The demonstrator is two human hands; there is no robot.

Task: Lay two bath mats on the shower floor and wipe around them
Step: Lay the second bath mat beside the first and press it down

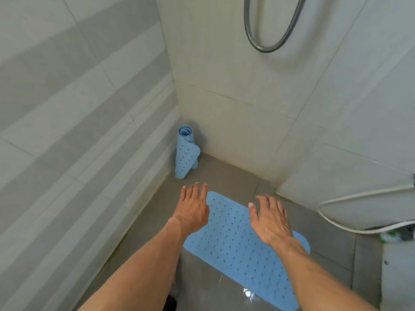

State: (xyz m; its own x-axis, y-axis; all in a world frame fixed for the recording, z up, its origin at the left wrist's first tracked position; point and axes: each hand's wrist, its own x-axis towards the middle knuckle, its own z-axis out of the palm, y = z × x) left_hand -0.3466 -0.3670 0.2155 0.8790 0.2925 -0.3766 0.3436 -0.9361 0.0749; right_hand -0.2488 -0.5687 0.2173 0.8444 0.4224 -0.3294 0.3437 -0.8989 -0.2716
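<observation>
A light blue perforated bath mat (233, 245) lies flat on the grey shower floor (226, 176), running diagonally from centre to lower right. A second blue mat (186, 153), still rolled up, stands upright in the far corner where the two walls meet. My left hand (192, 207) hovers over the flat mat's far left edge, fingers spread and empty. Over the same mat's right side, my right hand (270, 218) is also spread, holding nothing.
Tiled walls close the stall on the left and back. A grey shower hose (265, 41) loops on the back wall. A white hose (350, 221) curves at the right above a ledge (397, 274) with a green-and-white object (396, 235). The floor near me is wet.
</observation>
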